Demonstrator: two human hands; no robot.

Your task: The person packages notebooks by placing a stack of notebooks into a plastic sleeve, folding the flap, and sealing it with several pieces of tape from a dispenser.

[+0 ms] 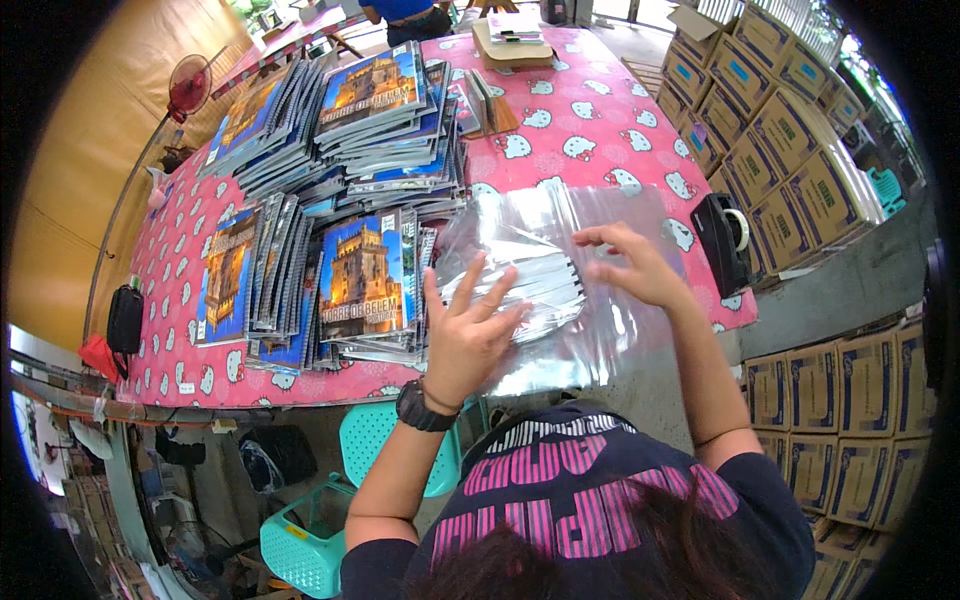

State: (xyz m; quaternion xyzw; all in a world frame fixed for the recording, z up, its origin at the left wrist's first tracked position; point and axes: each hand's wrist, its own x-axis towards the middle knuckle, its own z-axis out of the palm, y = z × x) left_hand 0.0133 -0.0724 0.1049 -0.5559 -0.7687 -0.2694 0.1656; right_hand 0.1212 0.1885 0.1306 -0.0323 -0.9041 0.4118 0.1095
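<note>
A large clear plastic bag (pixel 640 320) lies on the table in front of me. A bundle of thin white strips (pixel 525 290) shows through it, dark and notched along the right end. My left hand (pixel 470 335) rests with fingers spread over the left side of the bundle. Above the bag's right part is my right hand (pixel 632 265), thumb and fingers apart and slightly bent; whether its fingertips touch the plastic I cannot tell. Left of the bag, spiral-bound notebooks (pixel 362 275) with a lit stone tower on their covers stand in several piles.
A pink patterned cloth (pixel 560 110) covers the table. At its right edge stands a black case (pixel 722 245); a black pouch (pixel 125 318) lies far left. Cardboard boxes (pixel 790 170) are stacked on the right. Turquoise stools (pixel 375 440) stand by the near edge. A person (pixel 405 15) is beyond the table.
</note>
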